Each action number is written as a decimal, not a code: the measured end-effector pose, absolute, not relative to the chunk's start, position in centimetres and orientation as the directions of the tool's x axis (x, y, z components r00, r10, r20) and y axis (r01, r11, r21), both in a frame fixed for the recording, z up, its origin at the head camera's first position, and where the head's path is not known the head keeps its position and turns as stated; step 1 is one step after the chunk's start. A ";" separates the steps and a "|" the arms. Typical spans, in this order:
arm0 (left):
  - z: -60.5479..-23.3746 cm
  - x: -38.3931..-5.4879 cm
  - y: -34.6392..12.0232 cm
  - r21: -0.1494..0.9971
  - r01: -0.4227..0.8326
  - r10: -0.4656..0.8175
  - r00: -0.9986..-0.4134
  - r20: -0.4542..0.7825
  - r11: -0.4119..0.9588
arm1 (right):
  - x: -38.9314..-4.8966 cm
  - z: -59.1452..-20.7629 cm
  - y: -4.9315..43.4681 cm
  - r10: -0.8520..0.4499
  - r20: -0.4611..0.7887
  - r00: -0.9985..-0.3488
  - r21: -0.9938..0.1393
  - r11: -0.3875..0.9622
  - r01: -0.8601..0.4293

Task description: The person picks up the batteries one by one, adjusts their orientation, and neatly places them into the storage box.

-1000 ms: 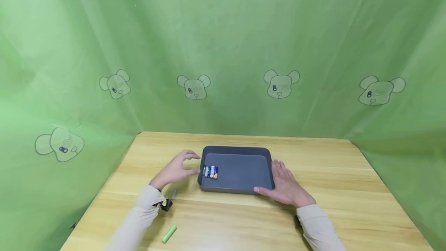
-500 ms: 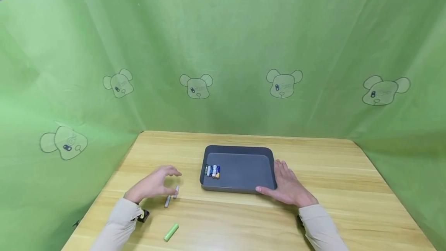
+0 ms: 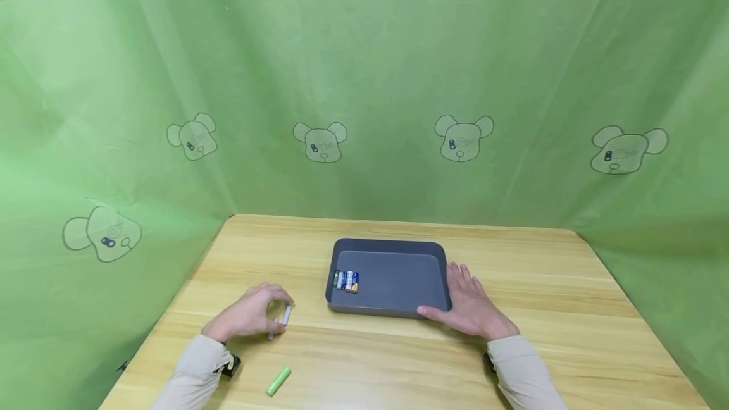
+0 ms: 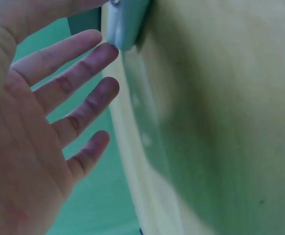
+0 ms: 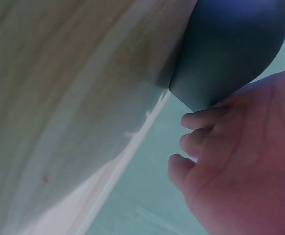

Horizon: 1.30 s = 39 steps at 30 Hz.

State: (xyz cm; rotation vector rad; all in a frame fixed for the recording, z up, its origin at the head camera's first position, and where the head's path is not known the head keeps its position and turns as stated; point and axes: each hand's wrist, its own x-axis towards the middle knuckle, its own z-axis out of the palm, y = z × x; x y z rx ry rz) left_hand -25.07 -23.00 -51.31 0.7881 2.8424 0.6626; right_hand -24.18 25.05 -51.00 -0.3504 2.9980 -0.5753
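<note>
Left hand [image 3: 249,314] at pale cylinders [image 3: 287,314], right hand [image 3: 471,306] against dark tray [image 3: 398,277]

The bench [image 3: 547,290] shows smooth, softly shiny wood grain. The dark grey tray [image 3: 398,280] looks smooth and matt; batteries [image 3: 349,281] at its nine o'clock end look glossy. Toward seven o'clock, the green battery [image 3: 278,381] has smooth, plastic-looking skin. The backdrop [image 3: 387,81] is creased, faintly shiny fabric.

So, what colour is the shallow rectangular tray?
Dark grey; the tray shows best in the head view.
</note>
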 end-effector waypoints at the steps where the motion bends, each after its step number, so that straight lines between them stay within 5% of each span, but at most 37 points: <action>1: -51.4 -25.1 -23.0 0.439 0.465 0.516 -0.857 0.005 0.769 | -24.2 -51.0 25.0 -0.235 -0.028 -0.972 -0.372 0.905 -0.208; 17: -52.0 -25.2 -22.7 0.431 0.475 0.513 -0.858 0.034 0.767 | -23.8 -50.9 24.9 -0.227 -0.035 -0.973 -0.373 0.906 -0.198; 39: -51.4 -25.5 -21.4 0.580 0.473 0.497 -0.858 0.132 0.663 | -24.0 -50.7 24.9 -0.223 -0.038 -0.974 -0.385 0.903 -0.192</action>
